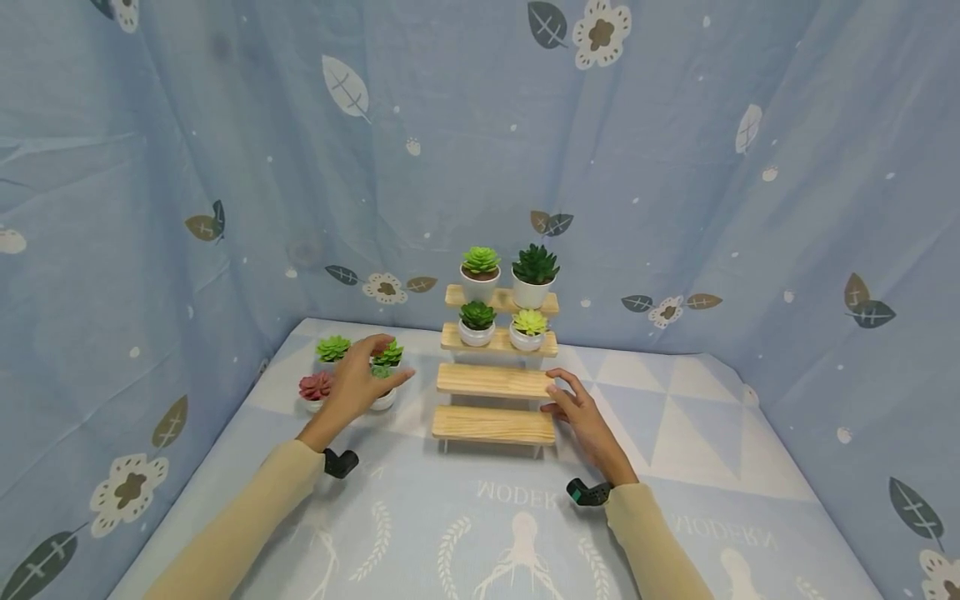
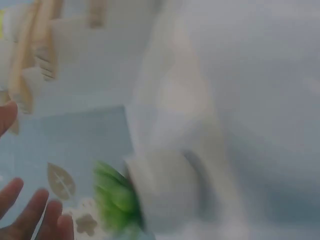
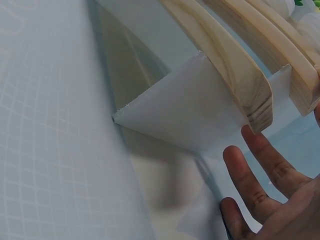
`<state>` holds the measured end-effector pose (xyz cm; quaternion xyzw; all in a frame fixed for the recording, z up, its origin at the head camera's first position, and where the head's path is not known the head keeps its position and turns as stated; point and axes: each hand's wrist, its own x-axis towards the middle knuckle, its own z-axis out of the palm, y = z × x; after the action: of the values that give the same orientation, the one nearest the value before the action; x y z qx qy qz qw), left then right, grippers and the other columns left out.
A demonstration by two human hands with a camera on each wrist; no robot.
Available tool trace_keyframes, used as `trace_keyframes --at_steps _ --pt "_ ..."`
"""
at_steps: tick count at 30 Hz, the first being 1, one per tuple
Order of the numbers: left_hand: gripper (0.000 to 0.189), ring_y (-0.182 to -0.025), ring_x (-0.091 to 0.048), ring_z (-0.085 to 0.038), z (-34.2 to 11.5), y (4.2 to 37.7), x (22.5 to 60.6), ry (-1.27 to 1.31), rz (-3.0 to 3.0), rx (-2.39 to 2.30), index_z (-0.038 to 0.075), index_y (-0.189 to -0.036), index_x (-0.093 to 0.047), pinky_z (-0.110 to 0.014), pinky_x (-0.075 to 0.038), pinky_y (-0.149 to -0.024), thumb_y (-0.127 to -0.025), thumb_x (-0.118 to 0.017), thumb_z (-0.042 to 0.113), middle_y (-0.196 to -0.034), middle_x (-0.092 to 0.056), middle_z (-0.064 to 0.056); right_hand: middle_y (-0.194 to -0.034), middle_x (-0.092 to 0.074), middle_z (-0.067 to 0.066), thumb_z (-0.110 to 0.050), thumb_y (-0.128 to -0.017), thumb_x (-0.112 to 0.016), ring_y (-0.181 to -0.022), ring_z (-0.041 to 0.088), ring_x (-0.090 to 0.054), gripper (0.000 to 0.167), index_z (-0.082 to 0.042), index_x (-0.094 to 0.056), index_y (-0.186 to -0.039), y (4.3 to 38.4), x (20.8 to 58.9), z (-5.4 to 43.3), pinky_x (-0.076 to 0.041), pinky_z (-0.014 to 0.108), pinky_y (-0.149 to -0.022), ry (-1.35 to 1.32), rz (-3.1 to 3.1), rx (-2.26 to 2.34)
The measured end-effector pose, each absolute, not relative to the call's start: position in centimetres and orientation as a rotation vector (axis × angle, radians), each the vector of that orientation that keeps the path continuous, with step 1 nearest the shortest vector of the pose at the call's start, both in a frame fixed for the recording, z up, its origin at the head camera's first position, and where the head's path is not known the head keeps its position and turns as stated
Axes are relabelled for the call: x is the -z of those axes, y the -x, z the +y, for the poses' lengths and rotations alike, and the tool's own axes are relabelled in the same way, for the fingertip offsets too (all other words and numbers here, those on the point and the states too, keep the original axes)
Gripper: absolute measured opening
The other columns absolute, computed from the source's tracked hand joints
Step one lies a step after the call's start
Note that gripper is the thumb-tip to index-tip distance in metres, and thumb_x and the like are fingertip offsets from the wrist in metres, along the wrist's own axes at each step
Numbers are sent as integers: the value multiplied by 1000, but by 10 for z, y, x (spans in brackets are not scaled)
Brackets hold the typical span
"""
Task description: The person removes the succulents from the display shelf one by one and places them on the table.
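My left hand (image 1: pixel 358 385) is over the small potted succulents at the left, thumb and fingers spread apart. Around it stand a red succulent (image 1: pixel 316 386), a light green one (image 1: pixel 333 347), a bright green one (image 1: pixel 391 353) and a grey-green one (image 1: pixel 382 377), partly covered by the hand. In the left wrist view a green succulent in a white pot (image 2: pixel 165 192) appears blurred beside the fingers (image 2: pixel 37 212). My right hand (image 1: pixel 585 417) is at the right end of the stepped wooden plant stand (image 1: pixel 495 425); its extended fingertips touch a board's end (image 3: pixel 260 107).
Two white-potted succulents stand on the top step (image 1: pixel 501 298), and two more on the step below (image 1: pixel 500 340). The two lower steps show bare wood. A patterned cloth (image 1: pixel 517 500) covers the table, and a blue curtain (image 1: pixel 480 150) hangs behind and at both sides.
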<state>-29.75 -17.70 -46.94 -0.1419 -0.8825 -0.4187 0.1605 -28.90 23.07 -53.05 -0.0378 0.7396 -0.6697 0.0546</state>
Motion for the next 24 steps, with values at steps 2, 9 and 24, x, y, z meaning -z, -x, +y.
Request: trace_keyframes --at_steps 2,9,24 --pt "71 -120 -57 -39 -169 300 463 440 -2514 1257 6 -141 -57 -57 -49 -97 -87 -84 42 -131 -61 -20 -138 -60 18 -55 -99 -63 -114 35 -66 52 -32 -49 -144 289 530 231 -39 54 -110 113 2249 2035" --pt "66 -116 -59 -31 -136 305 448 517 -2494 1381 12 -139 -59 -51 -51 -95 -88 -83 44 -128 -63 -10 -140 -59 18 -57 -98 -63 -115 34 -65 55 -32 -49 -145 286 529 229 -38 55 -111 98 2255 2026" --pt "70 -120 -56 -29 -97 322 440 543 -2470 1432 9 -141 -60 -51 -47 -101 -86 -84 45 -130 -63 -10 -142 -58 19 -54 -101 -61 -118 38 -63 54 -30 -47 -147 285 529 230 -37 56 -112 131 2251 2026"
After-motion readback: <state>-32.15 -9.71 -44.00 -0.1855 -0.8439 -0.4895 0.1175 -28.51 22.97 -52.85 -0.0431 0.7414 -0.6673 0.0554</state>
